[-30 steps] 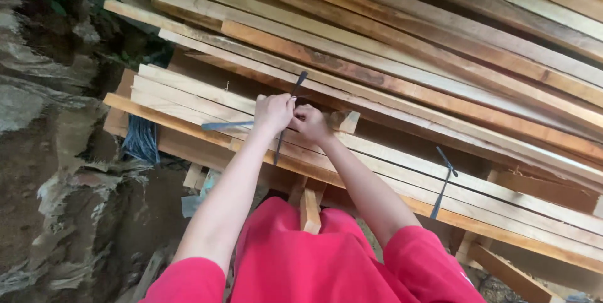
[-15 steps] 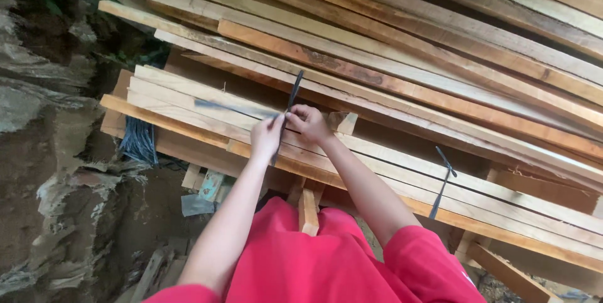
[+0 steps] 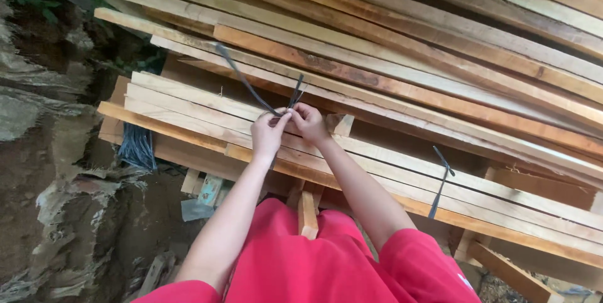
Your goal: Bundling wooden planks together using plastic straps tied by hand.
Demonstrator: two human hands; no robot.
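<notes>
Both hands, left hand [image 3: 269, 132] and right hand [image 3: 308, 121], pinch dark strap [image 3: 248, 86] ends over bundled planks [image 3: 188, 105].

Two hands [image 3: 289, 128] meet at one dark strap [image 3: 248, 83]; a second strap [image 3: 441, 180] binds the planks [image 3: 402, 89] to their right

A thin dark strap [image 3: 248, 86] is pinched between both hands [image 3: 289, 127], its two ends slanting upward over the bundled planks [image 3: 188, 105].

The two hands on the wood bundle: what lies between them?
In the head view, only the dark strap lies between the left hand and right hand, pinched by both above the planks.
</notes>
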